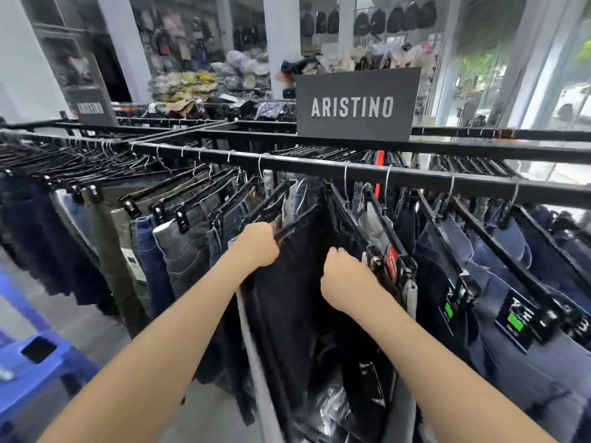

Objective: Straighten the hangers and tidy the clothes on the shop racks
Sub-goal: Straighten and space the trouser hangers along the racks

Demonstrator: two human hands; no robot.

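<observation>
A: Shop floor (pixel 96 321) is grey, with a blue stool (pixel 41 362) at the left. A black rail (pixel 351 169) crosses the room under a sign (pixel 355 107) reading ARISTINO.

B: And the dark jeans (pixel 297 282)?

A: They hang at the rail's middle among other trousers, legs straight down. Their hanger (pixel 297 219) slopes from the rail toward the person.

B: The hands?

A: The left hand (pixel 256 247) curls tight round the hanger's near end. The right hand (pixel 343 276) has its fingers bunched into the denim.

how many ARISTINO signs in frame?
2: a large sign at centre right; a smaller sign far left, farther back. Others may be hidden.
</observation>
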